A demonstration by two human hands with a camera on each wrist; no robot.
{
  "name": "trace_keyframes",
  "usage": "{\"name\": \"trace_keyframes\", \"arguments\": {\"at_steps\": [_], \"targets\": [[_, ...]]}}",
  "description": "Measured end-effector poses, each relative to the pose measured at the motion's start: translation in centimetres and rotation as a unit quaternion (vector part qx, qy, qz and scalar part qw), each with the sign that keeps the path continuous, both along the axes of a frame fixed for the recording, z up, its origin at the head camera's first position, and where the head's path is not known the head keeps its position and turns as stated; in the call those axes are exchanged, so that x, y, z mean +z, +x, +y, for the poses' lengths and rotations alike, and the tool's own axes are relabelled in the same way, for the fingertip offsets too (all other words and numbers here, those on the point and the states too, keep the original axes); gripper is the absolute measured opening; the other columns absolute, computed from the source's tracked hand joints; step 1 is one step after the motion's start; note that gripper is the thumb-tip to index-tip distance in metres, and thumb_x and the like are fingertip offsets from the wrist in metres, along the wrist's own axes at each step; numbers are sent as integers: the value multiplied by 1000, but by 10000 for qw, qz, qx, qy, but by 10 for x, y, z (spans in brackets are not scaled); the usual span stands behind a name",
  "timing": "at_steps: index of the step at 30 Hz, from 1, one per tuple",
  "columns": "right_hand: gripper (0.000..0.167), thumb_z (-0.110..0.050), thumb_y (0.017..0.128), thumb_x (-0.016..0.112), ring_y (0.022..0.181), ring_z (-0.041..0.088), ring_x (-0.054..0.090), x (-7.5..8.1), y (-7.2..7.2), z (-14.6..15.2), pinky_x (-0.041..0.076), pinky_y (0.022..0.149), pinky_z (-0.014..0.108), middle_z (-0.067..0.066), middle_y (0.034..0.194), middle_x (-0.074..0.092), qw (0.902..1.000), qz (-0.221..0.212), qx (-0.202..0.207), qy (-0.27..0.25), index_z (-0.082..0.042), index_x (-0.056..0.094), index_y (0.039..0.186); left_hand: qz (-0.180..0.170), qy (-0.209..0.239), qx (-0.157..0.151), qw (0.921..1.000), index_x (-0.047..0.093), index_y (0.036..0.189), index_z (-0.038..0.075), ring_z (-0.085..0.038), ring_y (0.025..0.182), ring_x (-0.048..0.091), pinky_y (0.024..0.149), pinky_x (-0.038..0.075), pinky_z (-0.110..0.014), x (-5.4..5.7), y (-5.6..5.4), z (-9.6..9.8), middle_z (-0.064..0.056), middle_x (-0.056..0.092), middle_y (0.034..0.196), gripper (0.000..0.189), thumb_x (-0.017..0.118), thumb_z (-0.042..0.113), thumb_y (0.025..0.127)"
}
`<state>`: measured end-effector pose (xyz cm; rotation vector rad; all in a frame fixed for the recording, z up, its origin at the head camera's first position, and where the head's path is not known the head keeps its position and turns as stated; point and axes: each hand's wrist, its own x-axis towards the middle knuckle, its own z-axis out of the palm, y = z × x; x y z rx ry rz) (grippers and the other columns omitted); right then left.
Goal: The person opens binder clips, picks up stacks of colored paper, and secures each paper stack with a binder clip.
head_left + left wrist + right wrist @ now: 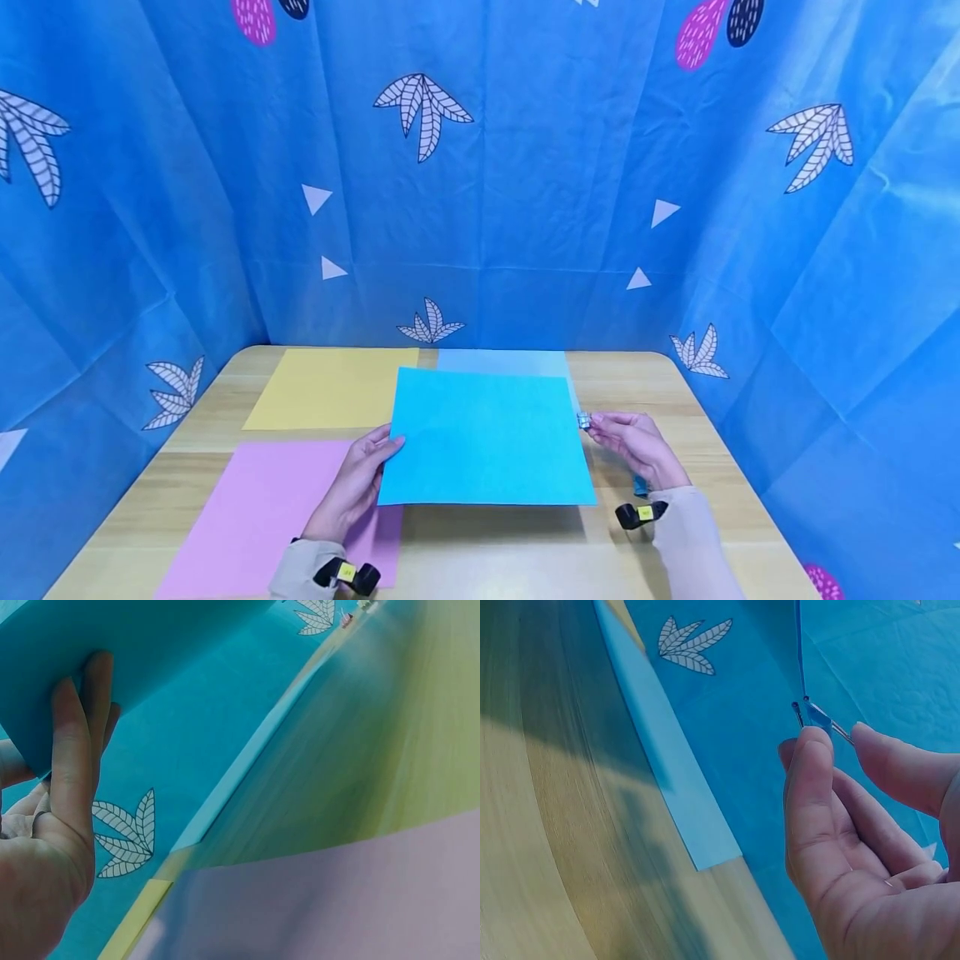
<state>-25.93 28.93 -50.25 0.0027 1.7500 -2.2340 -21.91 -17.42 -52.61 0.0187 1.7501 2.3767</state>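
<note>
A bright blue sheet of paper (pixel 487 442) is held up, tilted, above the table. My left hand (pixel 356 482) grips its left edge, thumb on the near face and fingers (pixel 71 750) spread along the back. At the opposite edge, my right hand (pixel 633 446) pinches a small binder clip (pixel 584 421) between thumb and fingers. In the right wrist view the binder clip (pixel 819 718) shows metal handles squeezed together and its mouth parted, right at the edge of the sheet (pixel 800 652), which is seen nearly side-on.
On the wooden table (pixel 487 554) lie a yellow sheet (pixel 337 387) at the back left, a pink sheet (pixel 247 508) at the front left and a light blue sheet (pixel 502 361) at the back. A small dark teal thing (pixel 641 486) shows by my right wrist. Blue patterned curtains (pixel 555 167) surround the table.
</note>
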Motion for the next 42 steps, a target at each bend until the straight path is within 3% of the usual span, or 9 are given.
{"name": "trace_keyframes", "arguments": {"at_steps": [3, 9, 17, 20, 22, 27, 33, 39, 42], "targets": [[16, -5, 102, 63, 97, 12, 77, 1, 0, 0, 60, 99, 28, 2, 101, 80, 10000, -46, 35, -38, -7, 77, 109, -40, -42, 45, 10000, 25, 157, -10, 8, 79, 54, 85, 56, -9, 1, 0, 0, 3, 57, 117, 66, 58, 11, 104], [35, -8, 102, 64, 101, 13, 76, 0, 0, 0, 60, 98, 27, 6, 110, 78, 9999, -49, 137, -4, 9, 63, 132, -140, -63, 74, 9999, 25, 158, -9, 7, 77, 48, 87, 54, -8, 0, -1, 0, 5, 52, 111, 67, 59, 12, 104], [19, -4, 103, 61, 95, 12, 77, -3, -2, -3, 62, 93, 25, 4, 101, 80, 9996, -33, 193, -213, -3, 76, 114, -208, -49, 128, 9997, 22, 160, -6, 10, 68, 39, 89, 52, -6, 0, 0, -2, -19, 36, 153, 70, 59, 11, 103], [20, -5, 102, 62, 96, 12, 77, -3, -1, -4, 61, 94, 25, 5, 103, 80, 9996, -72, 190, -195, -1, 74, 118, -215, -44, 150, 9996, 23, 159, -7, 9, 72, 44, 91, 53, -7, 1, 0, -1, -12, 46, 144, 68, 59, 11, 103], [26, -6, 102, 63, 97, 12, 76, -2, 0, -4, 61, 96, 26, 6, 106, 80, 9997, -75, 184, -142, 4, 70, 126, -216, -41, 181, 9996, 25, 158, -7, 9, 73, 45, 86, 53, -6, 1, -1, -1, 0, 54, 123, 67, 59, 10, 103], [32, -6, 103, 62, 98, 12, 76, -1, 0, -5, 61, 96, 26, 6, 107, 79, 9996, -10, 245, -146, 9, 65, 131, -215, -2, 134, 9997, 28, 157, -8, 8, 68, 44, 74, 52, -5, 1, -1, 0, 14, 47, 86, 66, 60, 11, 102], [18, -5, 103, 61, 95, 11, 76, 2, 1, -2, 62, 91, 22, 7, 104, 79, 9992, -94, 180, -346, -7, 77, 110, -203, -51, 148, 9997, 24, 158, -9, 9, 69, 44, 85, 54, -7, 1, 0, 0, 8, 51, 108, 68, 60, 11, 103], [23, -6, 103, 62, 98, 11, 76, 2, 2, 0, 60, 97, 25, 6, 105, 79, 9996, -126, 140, -195, 1, 72, 122, -70, -20, 116, 9999, 23, 157, -10, 8, 75, 46, 89, 54, -8, 1, 0, -2, 6, 49, 112, 67, 58, 11, 104], [21, -7, 103, 61, 99, 12, 76, 2, 1, -1, 60, 97, 25, 5, 106, 79, 9996, -103, 188, -196, -3, 74, 119, -33, -45, 93, 9999, 23, 157, -11, 8, 81, 52, 87, 55, -9, 2, 0, -1, 5, 55, 115, 68, 59, 11, 104]]}}
